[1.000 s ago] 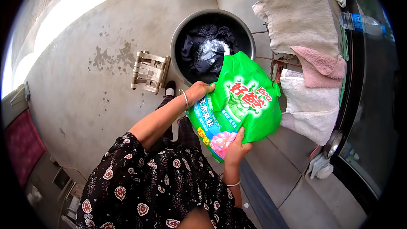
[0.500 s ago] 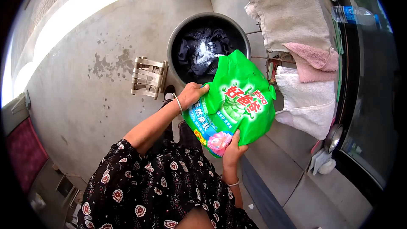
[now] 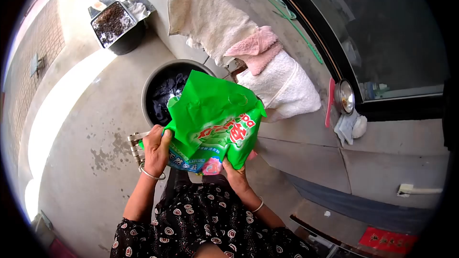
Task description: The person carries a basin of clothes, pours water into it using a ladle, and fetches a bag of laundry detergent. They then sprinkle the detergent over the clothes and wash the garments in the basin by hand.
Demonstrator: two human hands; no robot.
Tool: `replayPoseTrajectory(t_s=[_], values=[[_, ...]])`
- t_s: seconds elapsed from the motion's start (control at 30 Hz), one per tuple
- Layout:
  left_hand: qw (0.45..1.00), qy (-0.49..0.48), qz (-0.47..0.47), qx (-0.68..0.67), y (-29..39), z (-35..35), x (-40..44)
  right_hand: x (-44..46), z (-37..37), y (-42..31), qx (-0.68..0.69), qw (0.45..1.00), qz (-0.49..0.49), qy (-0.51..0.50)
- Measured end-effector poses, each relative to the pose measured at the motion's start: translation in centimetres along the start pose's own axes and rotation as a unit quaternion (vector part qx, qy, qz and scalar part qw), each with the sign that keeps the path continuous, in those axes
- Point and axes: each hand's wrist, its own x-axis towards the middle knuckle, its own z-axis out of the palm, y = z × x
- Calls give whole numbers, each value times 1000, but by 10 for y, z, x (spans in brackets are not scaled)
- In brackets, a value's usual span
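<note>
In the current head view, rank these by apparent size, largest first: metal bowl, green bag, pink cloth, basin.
1. Green bag, held nearer the camera, which may enlarge it
2. Basin, partly hidden behind the bag
3. Pink cloth
4. Metal bowl

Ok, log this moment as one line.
left hand: gripping green bag | right hand: gripping bag's lower edge | basin: dark cloth inside, partly hidden by bag

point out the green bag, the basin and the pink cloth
Green bag (image 3: 215, 110): head view, on its plain green side above the red print.
Basin (image 3: 145, 94): head view, on the left part of its rim.
Pink cloth (image 3: 258, 49): head view, near its middle.
</note>
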Motion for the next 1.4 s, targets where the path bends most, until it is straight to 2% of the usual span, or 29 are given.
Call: replayPoseTrajectory(t_s=[0.03, 0.1, 0.17, 0.2, 0.37, 0.4, 0.43, 0.47, 0.53, 0.57, 0.6, 0.63, 0.67, 0.7, 0.77, 0.8, 0.9, 1.0, 1.07, 1.1, 1.23, 1.27, 1.3, 1.37, 1.4], values=[[1000, 19, 4, -8, 16, -5, 3, 7, 9, -9, 18, 998, -60, 7], [999, 17, 40, 24, 42, -18, 16, 16, 22, -17, -2, 993, -114, 26], [990, 5, 104, 91, 50, -31, 26, 23, 25, -26, 88, 995, -36, 0], [993, 8, 101, 67, 62, -31, 25, 27, 25, -29, 51, 996, -71, -33], [992, 28, 118, 29, 96, -26, 32, 21, 21, -72, 45, 989, -139, -4], [997, 39, 67, 15, 106, -25, 34, 24, 20, -77, 48, 984, -170, 7], [996, 43, 72, -1, 114, -27, 38, 27, 17, -88, 56, 982, -183, -6], [994, 73, 72, -38, 125, -22, 42, 31, 13, -101, 73, 977, -200, -18], [994, 54, 66, -65, 142, -32, 53, 42, 3, -133, 87, 966, -239, -38], [986, 94, 68, -123, 154, -25, 61, 47, -3, -152, 85, 961, -259, -44], [977, 98, 73, -176, 175, -23, 62, 48, -3, -176, 91, 947, -307, -17], [980, 98, 109, -137, 198, -16, 74, 61, -11, -195, 63, 928, -368, -2], [976, 84, 201, -11, 209, -14, 88, 65, -21, -221, 103, 919, -378, -28], [981, 48, 116, -146, 231, -4, 102, 69, -31, -244, 109, 916, -385, -21], [975, 50, 160, -145, 260, 24, 126, 76, -53, -289, 121, 909, -399, -7], [971, 15, 191, -141, 273, 38, 140, 83, -66, -304, 104, 901, -420, 15], [959, -45, 167, -223, 288, 88, 188, 124, -102, -324, 84, 861, -492, 102], [926, -155, 167, -302, 282, 144, 235, 162, -141, -326, 42, 856, -487, 167], [929, -216, 164, -252, 260, 176, 276, 180, -165, -319, 51, 885, -432, 168], [935, -207, 202, -206, 247, 190, 293, 192, -176, -314, 47, 892, -419, 164], [909, -209, 135, -335, 207, 247, 324, 231, -209, -286, 47, 923, -349, 154], [909, -203, 129, -340, 197, 253, 331, 234, -215, -284, 19, 935, -329, 129], [893, -209, 71, -392, 192, 253, 331, 235, -224, -280, -7, 947, -304, 103], [887, -193, 27, -418, 185, 252, 331, 242, -252, -269, 63, 957, -283, -23], [865, -177, 5, -469, 173, 254, 340, 247, -263, -263, 99, 954, -271, -85]])
